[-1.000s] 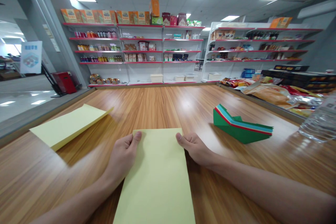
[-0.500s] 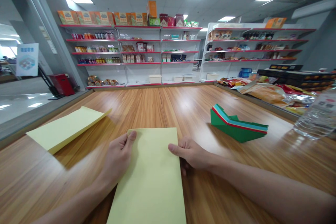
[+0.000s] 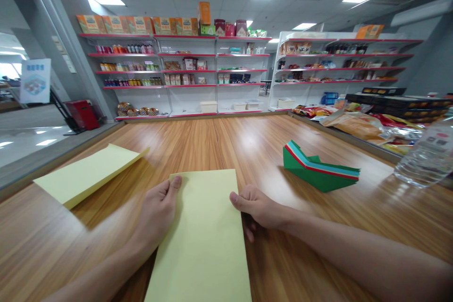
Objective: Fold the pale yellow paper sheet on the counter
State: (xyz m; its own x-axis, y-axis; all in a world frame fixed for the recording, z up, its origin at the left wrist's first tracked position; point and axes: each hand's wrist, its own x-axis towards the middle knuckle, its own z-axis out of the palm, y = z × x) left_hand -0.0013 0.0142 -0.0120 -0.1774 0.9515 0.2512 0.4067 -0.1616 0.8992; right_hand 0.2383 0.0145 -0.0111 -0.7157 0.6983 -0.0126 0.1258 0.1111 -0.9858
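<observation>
A pale yellow sheet of paper [image 3: 203,236] lies lengthwise in front of me, its near end cut off by the frame. My left hand [image 3: 159,205] pinches its upper left corner, thumb on top. At the right edge, my right hand [image 3: 258,205] grips the sheet with the thumb over it and the fingers partly hidden beneath. Another yellow paper [image 3: 92,172], with raised edges, rests to the left. On the right stands a folded paper piece [image 3: 314,174] in green, red, white and blue, touched by neither hand.
The wooden table [image 3: 219,144] has a raised rim. A clear plastic bottle [image 3: 421,165] stands at the right, near snack packages [image 3: 357,125] and stacked black boxes [image 3: 399,101]. Stocked shelves [image 3: 187,71] line the back, and a red box [image 3: 83,114] is on the floor at left.
My right thumb has shifted slightly right, closer to the sheet's edge, and the fingers below show a little more. The held sheet's top edge has moved slightly left. My left hand still holds its corner.
</observation>
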